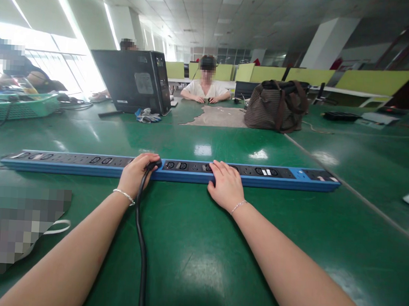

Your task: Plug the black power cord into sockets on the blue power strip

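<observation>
A long blue power strip [189, 177] with a black row of sockets lies across the green table in front of me. My left hand [134, 172] is closed around a black plug [156, 163] at the strip's upper face, left of its middle. From that plug a thick black cable [140, 241] runs down toward my body. Whether the plug sits fully in a socket I cannot tell. Resting on the strip right of the middle, my right hand [226, 182] lies with fingers stretched over the sockets and the thumb apart at the front side.
Across the green table [193, 226] stand a black computer case [135, 84], gloves [147, 116] and a brown bag [275, 106]. A green basket [30, 107] is at far left. A pixelated item with a white loop [59, 227] lies near left. A person [205, 87] sits opposite.
</observation>
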A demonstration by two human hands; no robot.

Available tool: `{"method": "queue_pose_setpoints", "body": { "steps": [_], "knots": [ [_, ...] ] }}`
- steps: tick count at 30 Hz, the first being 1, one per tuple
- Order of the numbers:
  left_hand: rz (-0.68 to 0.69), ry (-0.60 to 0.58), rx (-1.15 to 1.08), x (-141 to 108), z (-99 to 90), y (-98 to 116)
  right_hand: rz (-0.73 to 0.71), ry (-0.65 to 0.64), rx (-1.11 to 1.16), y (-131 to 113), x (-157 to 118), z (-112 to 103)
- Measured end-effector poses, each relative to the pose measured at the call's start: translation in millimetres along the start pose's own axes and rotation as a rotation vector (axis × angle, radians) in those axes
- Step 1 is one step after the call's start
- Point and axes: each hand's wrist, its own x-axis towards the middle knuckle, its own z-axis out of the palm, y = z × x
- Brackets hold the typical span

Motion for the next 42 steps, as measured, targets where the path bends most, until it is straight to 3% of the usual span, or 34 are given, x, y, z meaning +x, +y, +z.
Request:
{"method": "queue_pose_setpoints", "body": {
  "steps": [16,31,42],
  "knots": [
    [-0.051,-0.097,0.070,4.0,-1.8,-6.8,0.013,-0.022,-0.001,-1.8,0.2,-0.7],
    [0.021,-0.007,0.109,-4.5,2.6,2.0,0.006,-0.021,-0.029,-1.2,-0.3,-0.6],
    [0.054,0.032,0.035,-5.3,11.0,-8.0,0.007,-0.016,-0.019,-1.4,0.6,-0.7]
  ]
}}
